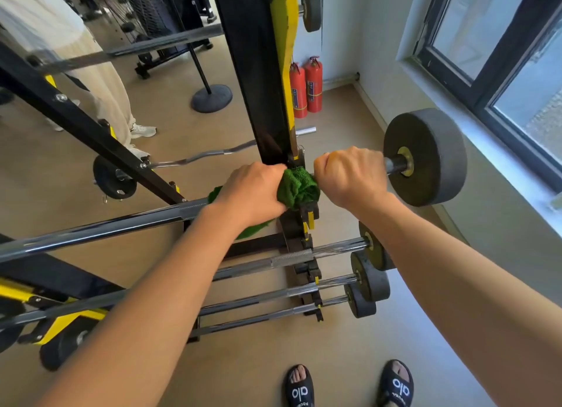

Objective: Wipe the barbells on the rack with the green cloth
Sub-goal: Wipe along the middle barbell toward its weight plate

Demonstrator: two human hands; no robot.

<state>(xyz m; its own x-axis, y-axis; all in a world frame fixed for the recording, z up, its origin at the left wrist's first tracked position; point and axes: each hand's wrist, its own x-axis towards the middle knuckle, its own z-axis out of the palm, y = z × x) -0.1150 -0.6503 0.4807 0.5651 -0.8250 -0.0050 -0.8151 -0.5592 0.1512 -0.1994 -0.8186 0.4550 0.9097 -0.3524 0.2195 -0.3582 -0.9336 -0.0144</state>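
A steel barbell (100,228) lies across the black and yellow rack (258,81) at chest height, with a grey round weight (431,157) on its right end. My left hand (252,190) grips the green cloth (296,187), which is bunched round the bar right beside the rack upright. My right hand (349,175) grips the bare bar just right of the cloth, close to the weight. Below, three more barbells (334,250) with small grey weights rest on lower pegs.
A wall with a dark-framed window (492,59) runs along the right. Two red fire extinguishers (307,87) stand in the corner behind the rack. A person in light trousers (100,81) stands at the back left. A curl bar (194,158) hangs further back.
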